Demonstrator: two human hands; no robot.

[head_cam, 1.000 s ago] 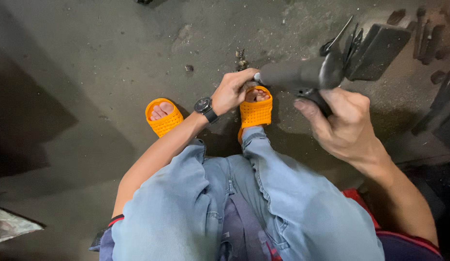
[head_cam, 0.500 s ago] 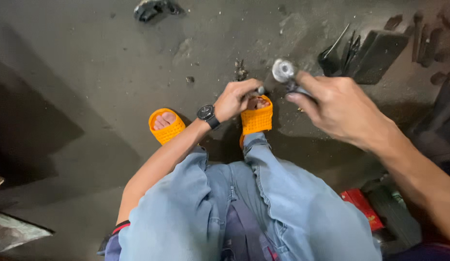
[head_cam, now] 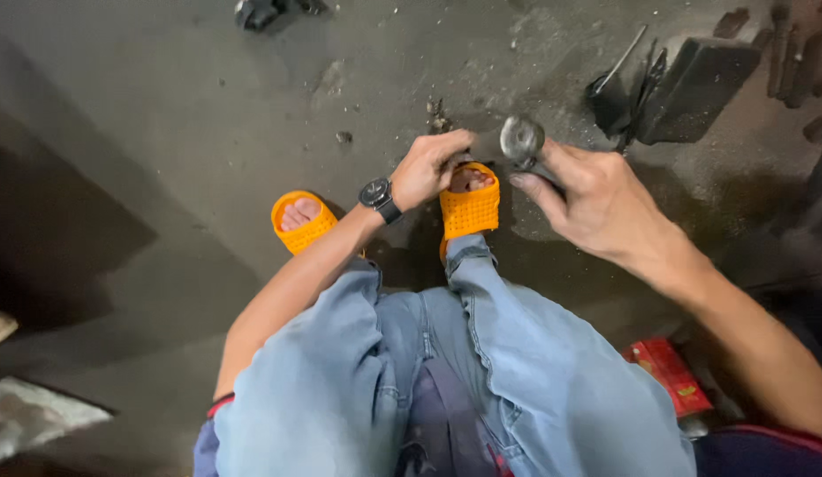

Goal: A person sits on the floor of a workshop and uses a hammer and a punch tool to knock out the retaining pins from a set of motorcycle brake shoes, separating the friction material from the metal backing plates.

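your right hand [head_cam: 605, 208] is closed around a dark metal part, fingers wrapped over it; only its round grey end [head_cam: 522, 139] shows clear of your fist, raised above the floor and just beyond your right foot. what kind of part it is cannot be told. your left hand [head_cam: 431, 168] reaches down in front of the right orange sandal [head_cam: 469, 210], fingers curled narrow and pinching something small at the tips, right beside the round grey end; what they pinch cannot be made out. a black wristwatch [head_cam: 376, 194] sits on that wrist. the left orange sandal [head_cam: 302, 223] stands apart on the gritty concrete floor [head_cam: 163, 132]. dark tools and a black block [head_cam: 685, 75] lie near, beyond your right hand. a red box [head_cam: 669, 375] lies by your right leg.
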